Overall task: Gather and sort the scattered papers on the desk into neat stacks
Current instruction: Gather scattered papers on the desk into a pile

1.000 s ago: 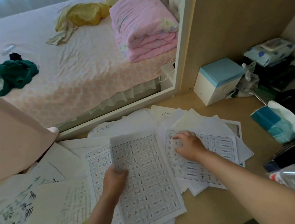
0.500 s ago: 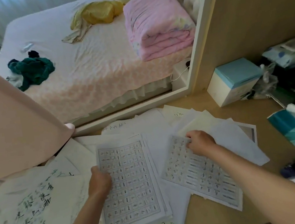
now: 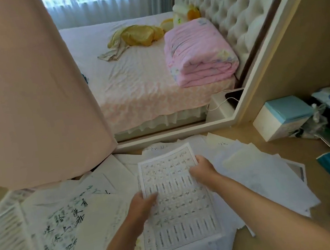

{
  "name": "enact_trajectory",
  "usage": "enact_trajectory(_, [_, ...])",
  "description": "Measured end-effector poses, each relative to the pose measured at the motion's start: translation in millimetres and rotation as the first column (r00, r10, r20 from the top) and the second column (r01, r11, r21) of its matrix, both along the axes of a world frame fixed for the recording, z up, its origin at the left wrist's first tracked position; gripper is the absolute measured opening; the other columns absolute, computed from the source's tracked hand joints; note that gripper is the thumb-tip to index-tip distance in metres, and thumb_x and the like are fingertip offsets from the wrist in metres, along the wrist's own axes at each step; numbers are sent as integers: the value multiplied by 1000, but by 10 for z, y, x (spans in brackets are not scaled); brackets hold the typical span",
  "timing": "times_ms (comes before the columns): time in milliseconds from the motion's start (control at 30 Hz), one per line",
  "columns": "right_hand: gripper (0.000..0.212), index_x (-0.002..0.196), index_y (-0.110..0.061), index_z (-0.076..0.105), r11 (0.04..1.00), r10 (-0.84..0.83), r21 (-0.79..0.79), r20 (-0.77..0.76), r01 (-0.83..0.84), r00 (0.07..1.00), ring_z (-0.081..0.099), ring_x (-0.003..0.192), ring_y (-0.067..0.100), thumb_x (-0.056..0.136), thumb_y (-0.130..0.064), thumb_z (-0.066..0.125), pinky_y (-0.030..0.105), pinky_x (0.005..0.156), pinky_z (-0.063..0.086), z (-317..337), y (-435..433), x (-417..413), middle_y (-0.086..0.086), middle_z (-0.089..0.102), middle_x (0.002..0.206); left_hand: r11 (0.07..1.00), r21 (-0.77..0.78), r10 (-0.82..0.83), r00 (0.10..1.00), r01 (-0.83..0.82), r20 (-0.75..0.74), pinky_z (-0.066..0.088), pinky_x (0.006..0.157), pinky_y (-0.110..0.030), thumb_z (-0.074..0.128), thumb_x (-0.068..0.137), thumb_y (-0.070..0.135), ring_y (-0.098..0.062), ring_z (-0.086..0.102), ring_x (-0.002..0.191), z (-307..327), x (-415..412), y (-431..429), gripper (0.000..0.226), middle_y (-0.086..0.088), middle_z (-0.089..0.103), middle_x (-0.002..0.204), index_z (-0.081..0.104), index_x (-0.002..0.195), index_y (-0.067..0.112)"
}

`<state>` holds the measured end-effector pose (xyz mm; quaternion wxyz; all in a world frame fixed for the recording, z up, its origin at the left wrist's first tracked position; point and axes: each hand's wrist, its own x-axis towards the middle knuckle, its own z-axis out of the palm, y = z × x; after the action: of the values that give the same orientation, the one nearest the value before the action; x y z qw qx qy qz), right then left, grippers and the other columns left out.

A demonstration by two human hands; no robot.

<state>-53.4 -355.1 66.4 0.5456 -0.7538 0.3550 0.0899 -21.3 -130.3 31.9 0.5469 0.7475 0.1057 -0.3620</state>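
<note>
Head view. Sorting under way.

Table (image 3: 298,147): wood, mostly covered. Loose papers (image 3: 263,185) overlap across it from left to right, unsorted. A bed (image 3: 132,82) lies beyond the far edge.

Brush sheet (image 3: 65,223): large, green-black characters, lies flat to the left and is untouched.

Grid stack (image 3: 184,223): printed practice grids, front centre, resting on the other papers. It sat here a second ago as well.

Grid sheet (image 3: 165,167): this is the change. One second back it lay flat on the right-hand pile. Half a second back it was being dragged left. Now it is over the far half of the grid stack, its far end lifted and curling, not yet squared to the sheets below.

Left grip (image 3: 141,206): grasping the grid stack at its left edge, thumb on top.

Right grip (image 3: 203,170): clenched on the right edge of the grid sheet, fingers wrapped round it. It has crossed from the right pile to centre.

Reading: like is being joined to like, so one stack of grids is growing. Edges are still offset. Next step would probably be to lay the sheet down and align it. The plain sheets at right and the brush sheet are yet to be sorted. Progress: early.
</note>
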Motion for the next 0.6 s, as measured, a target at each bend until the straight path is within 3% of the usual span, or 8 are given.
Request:
enact_trajectory(67, [34,118,-19,54,1000,3,-20,-53,-4,999,62,93,16,87,-6,49,33,81,56,-238,213,-96,0,65,108,985,173,-23,989,-3,146,56,86,-43,67,89,19,-25,68,90,-124,30,147,22,-10,69,105,60,108,11])
enact_trajectory(133, [44,127,-21,51,1000,13,-2,-117,-13,993,62,99,17,85,-10,56,35,87,56,-431,371,-187,-1,63,114,948,319,-95,970,20,222,52,84,-37,65,90,16,-25,63,94,-196,38,277,20,-7,64,105,56,107,10])
enact_trajectory(200, [50,132,-25,49,992,54,-97,-221,-77,974,55,113,19,85,-14,58,37,96,51,-586,476,-256,2,56,128,880,467,-212,951,85,226,49,83,-35,64,89,18,-27,59,98,-295,42,400,24,-10,59,109,52,108,10])
enact_trajectory(300, [67,145,-30,37,933,68,-302,-388,-196,919,29,137,27,83,-17,57,43,107,37,-723,574,-322,4,29,149,745,639,-354,926,192,134,44,101,-42,72,81,28,-33,49,118,-528,53,528,59,-17,50,129,46,130,7])
enact_trajectory(367, [77,150,-27,27,949,3,-290,-391,-126,920,26,138,29,82,-18,60,43,108,37,-769,607,-332,7,22,152,766,613,-327,938,192,115,35,109,-43,75,81,32,-36,39,130,-553,43,526,81,-19,40,141,32,145,6])
enact_trajectory(433, [83,152,-21,23,972,-82,-235,-369,-8,926,38,132,30,81,-18,65,39,105,43,-812,608,-320,10,25,149,834,524,-268,957,173,112,36,110,-43,77,80,31,-35,38,133,-566,47,486,88,-19,38,144,27,149,5])
enact_trajectory(533, [74,145,-16,29,988,-157,-51,-322,149,934,58,102,21,82,-10,66,31,81,54,-815,631,-287,6,49,129,889,426,-212,975,167,61,43,103,-38,78,80,27,-31,45,130,-575,54,409,86,-17,39,144,29,149,6])
enact_trajectory(600, [60,136,-17,37,992,-123,-31,-334,120,935,60,94,18,83,-7,63,30,75,54,-832,648,-282,2,59,116,912,363,-220,975,192,37,48,96,-31,76,83,19,-26,56,116,-554,65,388,71,-16,47,139,40,143,5])
